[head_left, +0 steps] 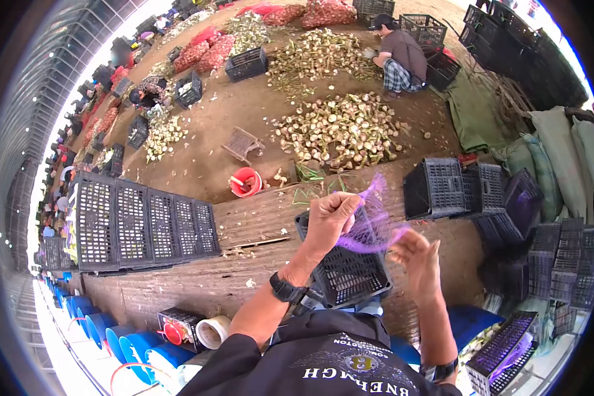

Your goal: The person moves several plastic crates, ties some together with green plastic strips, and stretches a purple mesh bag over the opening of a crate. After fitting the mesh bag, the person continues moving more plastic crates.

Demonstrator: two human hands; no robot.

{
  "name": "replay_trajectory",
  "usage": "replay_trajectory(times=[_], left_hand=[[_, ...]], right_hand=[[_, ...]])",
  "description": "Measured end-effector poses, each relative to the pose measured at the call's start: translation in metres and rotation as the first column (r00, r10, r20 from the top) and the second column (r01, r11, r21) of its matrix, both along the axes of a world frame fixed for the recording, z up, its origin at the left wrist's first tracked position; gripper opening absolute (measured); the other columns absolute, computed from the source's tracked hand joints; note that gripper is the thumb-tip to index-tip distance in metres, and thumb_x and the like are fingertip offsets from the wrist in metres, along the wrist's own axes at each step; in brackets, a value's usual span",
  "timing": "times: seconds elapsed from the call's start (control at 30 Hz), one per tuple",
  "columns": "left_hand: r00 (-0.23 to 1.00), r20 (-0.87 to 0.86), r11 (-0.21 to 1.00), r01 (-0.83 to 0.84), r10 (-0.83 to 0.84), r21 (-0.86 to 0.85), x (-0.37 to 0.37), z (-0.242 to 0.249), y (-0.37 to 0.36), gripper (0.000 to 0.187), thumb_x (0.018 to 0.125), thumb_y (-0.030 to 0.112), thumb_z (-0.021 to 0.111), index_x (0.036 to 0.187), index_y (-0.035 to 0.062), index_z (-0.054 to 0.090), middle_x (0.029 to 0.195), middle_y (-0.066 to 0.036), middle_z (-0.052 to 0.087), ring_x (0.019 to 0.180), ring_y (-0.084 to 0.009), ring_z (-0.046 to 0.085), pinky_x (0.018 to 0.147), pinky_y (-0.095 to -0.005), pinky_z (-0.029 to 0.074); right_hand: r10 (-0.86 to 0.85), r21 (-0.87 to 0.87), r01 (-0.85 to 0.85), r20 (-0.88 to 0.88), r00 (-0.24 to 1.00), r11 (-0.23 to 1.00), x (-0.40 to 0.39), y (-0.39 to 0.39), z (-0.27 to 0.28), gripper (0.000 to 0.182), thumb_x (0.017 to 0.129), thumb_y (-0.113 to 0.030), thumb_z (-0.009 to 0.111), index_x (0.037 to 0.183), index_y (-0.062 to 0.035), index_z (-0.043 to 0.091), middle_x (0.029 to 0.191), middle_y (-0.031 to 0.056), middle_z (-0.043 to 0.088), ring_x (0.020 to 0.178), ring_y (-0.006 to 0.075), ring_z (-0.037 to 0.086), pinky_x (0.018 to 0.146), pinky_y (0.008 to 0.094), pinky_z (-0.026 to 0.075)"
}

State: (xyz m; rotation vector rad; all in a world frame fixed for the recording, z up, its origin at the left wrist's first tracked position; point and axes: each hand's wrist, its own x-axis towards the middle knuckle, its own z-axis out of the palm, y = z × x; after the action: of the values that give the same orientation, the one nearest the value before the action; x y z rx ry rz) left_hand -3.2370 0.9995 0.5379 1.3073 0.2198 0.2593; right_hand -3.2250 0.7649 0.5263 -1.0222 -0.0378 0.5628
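A purple net bag [369, 228] is spread between my two hands in front of my body. My left hand [332, 221], with a black watch on its wrist, is closed on the bag's left side. My right hand [417, 259] is at the bag's right edge, its curled fingers on the mesh and slightly blurred. Just below the bag is a black plastic crate [352, 277], partly hidden by the net and my left forearm.
Piles of bulbs [340, 129] lie on the ground ahead, near a red bucket [246, 181] and a small stool [242, 144]. Crates stand left [135, 221] and right [435, 188]. A person [402, 56] crouches at the far pile. Blue buckets [138, 353] line the lower left.
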Motion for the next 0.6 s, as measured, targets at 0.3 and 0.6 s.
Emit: replay_trajectory(times=[0.3,0.6], left_hand=[[0.978,-0.045,0.976,0.205,-0.202,0.07,-0.009,-0.005,-0.008,0.023,0.096,0.022,0.064,0.09,0.0002,0.07,0.058,0.004,0.054,0.049,-0.0029,0.045,0.044,-0.0199,0.033],[0.959,-0.112,0.94,-0.223,0.259,0.259,-0.024,-0.041,-0.001,0.027,0.096,0.024,0.063,0.08,0.0027,0.058,0.067,0.007,0.049,0.06,-0.0027,0.041,0.052,-0.0217,0.036]], right_hand=[[0.386,-0.231,-0.376,0.002,0.922,0.898,0.018,0.033,0.051,0.028,0.094,-0.024,0.065,0.1,0.0027,0.068,0.092,0.0097,0.071,0.082,0.015,0.065,0.078,0.0289,0.052],[0.171,-0.232,-0.182,-0.067,0.983,0.956,0.002,0.05,0.002,0.021,0.089,-0.022,0.071,0.084,-0.0027,0.066,0.079,0.0048,0.068,0.067,0.0083,0.06,0.063,0.0242,0.051]])
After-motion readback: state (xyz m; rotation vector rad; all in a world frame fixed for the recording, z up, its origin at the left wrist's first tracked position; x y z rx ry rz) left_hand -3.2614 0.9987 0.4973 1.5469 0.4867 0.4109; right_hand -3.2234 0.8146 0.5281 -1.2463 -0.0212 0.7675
